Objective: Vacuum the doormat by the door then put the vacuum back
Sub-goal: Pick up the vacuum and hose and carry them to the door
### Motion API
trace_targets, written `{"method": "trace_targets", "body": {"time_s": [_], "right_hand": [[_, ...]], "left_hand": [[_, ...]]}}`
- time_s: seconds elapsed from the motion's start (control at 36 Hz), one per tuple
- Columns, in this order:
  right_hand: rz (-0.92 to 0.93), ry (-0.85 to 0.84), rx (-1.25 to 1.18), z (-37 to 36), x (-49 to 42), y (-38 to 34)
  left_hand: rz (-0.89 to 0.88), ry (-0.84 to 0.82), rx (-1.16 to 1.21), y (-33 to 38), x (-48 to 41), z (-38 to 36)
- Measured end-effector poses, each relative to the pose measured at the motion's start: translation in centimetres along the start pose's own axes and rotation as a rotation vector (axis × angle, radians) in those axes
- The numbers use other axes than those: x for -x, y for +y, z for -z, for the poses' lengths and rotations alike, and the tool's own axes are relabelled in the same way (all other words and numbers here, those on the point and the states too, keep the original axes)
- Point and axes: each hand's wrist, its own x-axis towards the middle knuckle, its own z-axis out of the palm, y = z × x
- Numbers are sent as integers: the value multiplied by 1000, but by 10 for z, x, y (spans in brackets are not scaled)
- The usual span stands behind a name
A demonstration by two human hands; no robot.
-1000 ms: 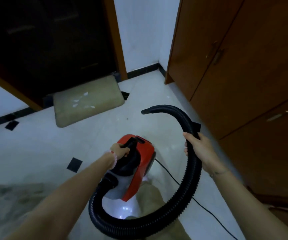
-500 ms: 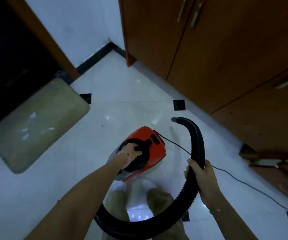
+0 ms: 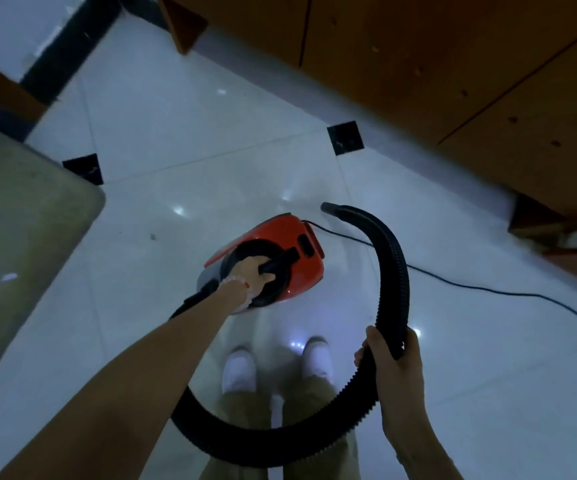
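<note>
- left hand (image 3: 254, 271) is wrapped tight around the black handle of the red vacuum (image 3: 280, 244), holding it up over the white tile floor (image 3: 176, 140)
- right hand (image 3: 396, 368) has its fingers closed round the black hose (image 3: 392, 271), which loops down past the shoes (image 3: 240, 370)
- doormat (image 3: 20, 237) lies off to the left, well apart from the vacuum
- power cord (image 3: 488, 289) trails right, along the wooden cabinets (image 3: 453, 64)

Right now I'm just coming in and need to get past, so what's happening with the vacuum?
A person is carrying a red vacuum above the white tiled floor, left hand gripping its black top handle. The right hand holds the black hose, which loops around in front of their shoes. The power cord trails away to the right. The doormat lies to the left, not being vacuumed at this moment.
</note>
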Motion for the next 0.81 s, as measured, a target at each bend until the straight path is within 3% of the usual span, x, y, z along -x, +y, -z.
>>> {"method": "trace_targets", "body": {"time_s": [0.81], "right_hand": [[-123,-47,-149,0,-53,11]], "left_hand": [[33,-11,-109,18,-12,7]]}}
